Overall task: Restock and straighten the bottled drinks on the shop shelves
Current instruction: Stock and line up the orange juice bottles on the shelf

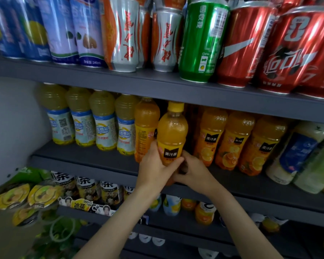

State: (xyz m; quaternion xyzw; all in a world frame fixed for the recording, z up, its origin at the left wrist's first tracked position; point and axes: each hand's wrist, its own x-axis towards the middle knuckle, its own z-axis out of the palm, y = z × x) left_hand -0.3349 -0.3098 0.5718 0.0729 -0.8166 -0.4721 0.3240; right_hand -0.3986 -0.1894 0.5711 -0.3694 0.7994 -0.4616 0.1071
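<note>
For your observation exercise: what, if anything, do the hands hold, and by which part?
Both the left hand and the right hand grip one orange juice bottle around its lower body, at the label.

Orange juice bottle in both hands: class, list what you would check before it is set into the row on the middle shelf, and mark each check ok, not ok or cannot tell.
1. Left hand grips the orange juice bottle: ok.
2. Right hand holds its lower part: ok.
3. Yellow cap on: ok.
4. Bottle upright, black label facing out: ok.
5. Gap open in the row, between the turned orange bottle and the next orange bottle: cannot tell, the held bottle hides it.
6. Bottle base resting on the middle shelf: cannot tell, fingers cover it.
</note>
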